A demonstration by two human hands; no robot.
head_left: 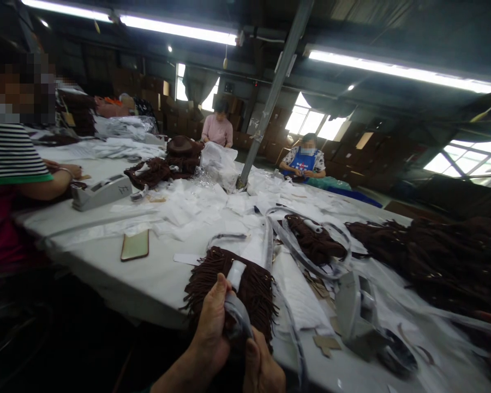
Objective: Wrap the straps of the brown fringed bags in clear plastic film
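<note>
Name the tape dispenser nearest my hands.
The grey tape dispenser, to the right of your right hand; the other grey dispenser sits much farther off, beside the striped-sleeved co-worker's arm.

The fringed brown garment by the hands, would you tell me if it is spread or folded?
Spread: the fringed brown garment lies flat on the white table, fringes fanned at both sides.

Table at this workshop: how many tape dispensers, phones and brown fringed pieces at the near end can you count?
Tape dispensers: 2
Phone: 1
Brown fringed pieces: 2
Total: 5
</note>
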